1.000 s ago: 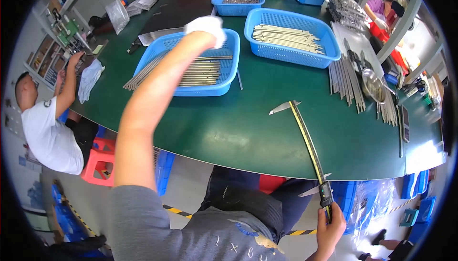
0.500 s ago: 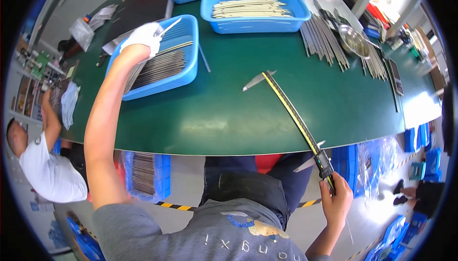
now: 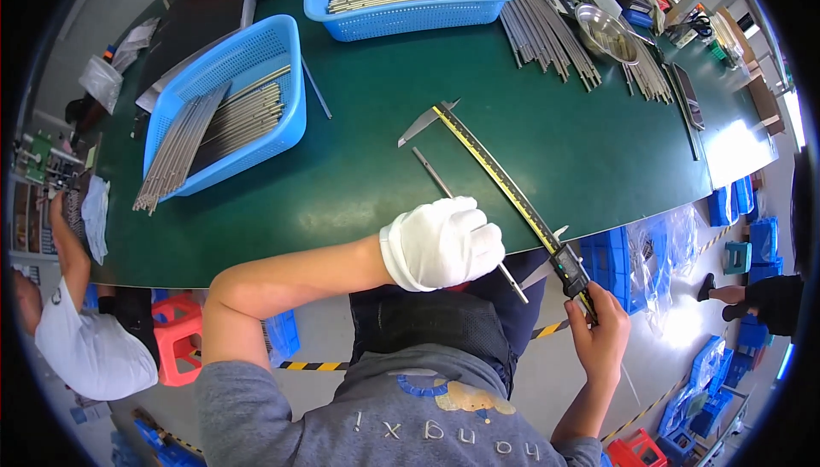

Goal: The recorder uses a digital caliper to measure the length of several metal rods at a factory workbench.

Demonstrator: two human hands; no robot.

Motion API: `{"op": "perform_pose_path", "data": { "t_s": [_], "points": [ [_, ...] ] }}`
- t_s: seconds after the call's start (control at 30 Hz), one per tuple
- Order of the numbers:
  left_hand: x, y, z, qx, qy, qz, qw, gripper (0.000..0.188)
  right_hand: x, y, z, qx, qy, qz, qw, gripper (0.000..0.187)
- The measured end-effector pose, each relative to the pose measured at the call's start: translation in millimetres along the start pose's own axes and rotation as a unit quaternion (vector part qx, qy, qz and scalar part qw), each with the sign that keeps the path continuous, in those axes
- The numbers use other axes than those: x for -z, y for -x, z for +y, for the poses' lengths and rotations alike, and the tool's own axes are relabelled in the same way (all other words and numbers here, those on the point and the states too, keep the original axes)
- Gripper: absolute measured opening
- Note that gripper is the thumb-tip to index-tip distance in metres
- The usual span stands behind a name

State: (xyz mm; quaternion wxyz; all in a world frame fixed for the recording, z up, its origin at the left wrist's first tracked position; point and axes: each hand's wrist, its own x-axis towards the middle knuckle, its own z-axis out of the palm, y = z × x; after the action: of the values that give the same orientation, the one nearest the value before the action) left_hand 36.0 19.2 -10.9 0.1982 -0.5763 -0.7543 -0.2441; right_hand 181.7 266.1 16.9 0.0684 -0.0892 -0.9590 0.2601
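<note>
My left hand [image 3: 450, 243], in a white glove, is closed around a thin metal rod [image 3: 433, 173] near the table's front edge. Both ends of the rod stick out past the fist. Bare-skinned, my right hand [image 3: 600, 323] grips a long digital caliper [image 3: 504, 178] by its display end. The caliper's beam slants away over the table, and its large jaws [image 3: 418, 128] look closed or nearly so. Between the caliper and the glove, the rod lies roughly parallel to the beam. A blue basket [image 3: 299, 117] at the left holds several metal rods [image 3: 184, 144].
Farther back stands another blue basket [image 3: 410, 18] of pale rods. Bundled grey rods [image 3: 551, 35], a metal bowl [image 3: 608, 35] and a phone [image 3: 688, 95] lie at the far right. One loose rod [image 3: 316, 88] rests beside the left basket. A co-worker [image 3: 90, 330] sits at far left.
My left hand has come from the left basket to the table's front edge, bringing a rod beside the caliper. My right hand still holds the caliper. The view has shifted slightly.
</note>
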Motion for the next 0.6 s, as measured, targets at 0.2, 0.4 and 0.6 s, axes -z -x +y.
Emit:
{"op": "perform_pose_path", "data": {
  "t_s": [0.2, 0.4, 0.6],
  "points": [
    [-12, -2, -10, -0.003, 0.02, 0.076, 0.997, 0.011, 1, -2, -3, 0.003, 0.002, -0.006, 1.0, 0.032],
    [-9, -2, -11, 0.012, 0.013, 0.05, 0.999, 0.01, 1, -3, -3, 0.004, 0.005, -0.005, 1.0, 0.032],
    [-8, -1, -10, 0.018, 0.007, 0.043, 0.999, 0.01, 1, -1, -3, 0.001, 0.01, -0.006, 1.0, 0.032]
  ]
}}
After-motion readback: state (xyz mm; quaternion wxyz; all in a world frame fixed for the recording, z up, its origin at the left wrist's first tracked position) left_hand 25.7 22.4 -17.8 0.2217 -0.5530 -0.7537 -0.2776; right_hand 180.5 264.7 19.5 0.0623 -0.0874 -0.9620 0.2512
